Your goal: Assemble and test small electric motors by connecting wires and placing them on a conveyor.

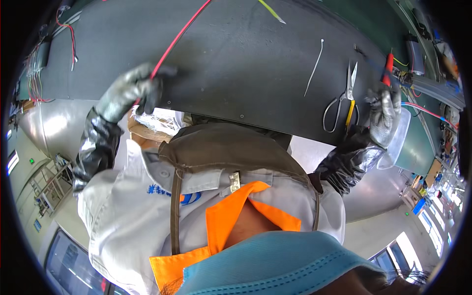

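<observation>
My left hand [132,91], in a grey work glove, is closed around a red wire [178,40] that runs up past the table's far edge of view. At the right, my gloved right hand [383,115] has its fingers curled at the lower end of a slim red tool [388,70], whose exact kind I cannot make out. Just left of that hand lie open scissors [350,86] with grey loop handles. A yellow-handled tool [350,114] rests against them, partly hidden. Further left, a white cable tie [314,68] lies on the dark table.
The dark tabletop [236,64] ends close to my waist. A yellow-green wire [271,11] lies at the far side. Bundles of wires [37,73] hang at the far left. Below my left hand is a cardboard box [142,132] with white plastic inside. A pale translucent container [397,140] sits beside my right wrist.
</observation>
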Demonstrator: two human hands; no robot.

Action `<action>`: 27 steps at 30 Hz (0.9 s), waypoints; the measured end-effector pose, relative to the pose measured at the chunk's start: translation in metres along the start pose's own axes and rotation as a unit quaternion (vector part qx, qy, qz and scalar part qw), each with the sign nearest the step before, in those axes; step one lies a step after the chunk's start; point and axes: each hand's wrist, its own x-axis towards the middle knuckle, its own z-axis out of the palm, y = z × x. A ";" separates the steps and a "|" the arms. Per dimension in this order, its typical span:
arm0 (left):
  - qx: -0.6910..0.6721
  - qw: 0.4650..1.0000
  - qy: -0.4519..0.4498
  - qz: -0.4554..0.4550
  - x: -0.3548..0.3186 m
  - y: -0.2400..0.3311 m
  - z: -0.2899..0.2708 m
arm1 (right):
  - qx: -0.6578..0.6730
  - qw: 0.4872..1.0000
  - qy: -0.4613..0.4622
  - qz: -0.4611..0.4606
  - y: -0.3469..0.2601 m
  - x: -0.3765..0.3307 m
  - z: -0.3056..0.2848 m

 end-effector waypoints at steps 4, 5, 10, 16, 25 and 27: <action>0.071 0.975 -0.105 -0.181 -0.044 -0.030 0.012 | -0.063 0.908 -0.401 0.108 -0.039 -0.020 0.070; 0.109 0.966 -0.119 -0.201 -0.046 -0.035 0.018 | -0.065 0.891 -0.439 0.097 -0.036 -0.027 0.089; 0.192 0.962 -0.168 -0.099 -0.027 -0.031 0.032 | 0.004 0.933 -0.324 0.155 -0.025 -0.038 0.140; -0.300 0.934 -0.045 0.191 0.062 -0.013 0.054 | 0.036 0.916 -0.376 0.133 -0.057 -0.029 0.143; -0.327 0.924 0.081 0.183 0.120 0.019 0.103 | -0.128 0.918 -0.373 -0.045 0.006 -0.076 0.169; -0.330 0.924 0.071 0.177 0.123 0.011 0.104 | -0.104 0.960 -0.260 0.005 -0.015 -0.080 0.166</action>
